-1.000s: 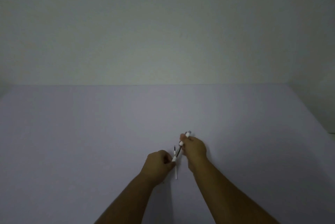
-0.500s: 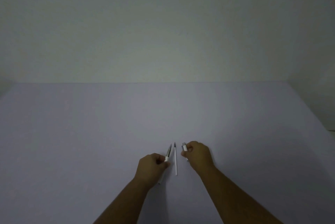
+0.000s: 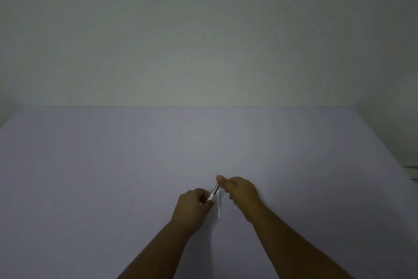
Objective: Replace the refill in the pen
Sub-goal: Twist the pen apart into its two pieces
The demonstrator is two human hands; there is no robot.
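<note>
Forearms come in from the bottom edge, both angled inward over the lavender surface (image 3: 113, 177). Spare refill (image 3: 219, 207) lies flat on it between my two hands, long axis running near-to-far, nearer end pointing back at me, just beside my left knuckles. My left hand (image 3: 192, 207) is the nearer one: curled into a loose fist, fingers clamped on the lower end of the pen part (image 3: 214, 191), which tilts up and to the right, away from me. My right hand (image 3: 243, 193) sits slightly farther out, thumb and forefinger pinched together at the upper end of that same piece; whether they grip the tip itself or a second small part I cannot tell, too dim and small. So both hands meet on one slanted axis, directly above the far end of the spare refill. My guess: I'm pulling or seating something along that axis, and the next pick is the refill, closest to my left. Beyond the hands, bare surface up to the wall (image 3: 203, 41).
</note>
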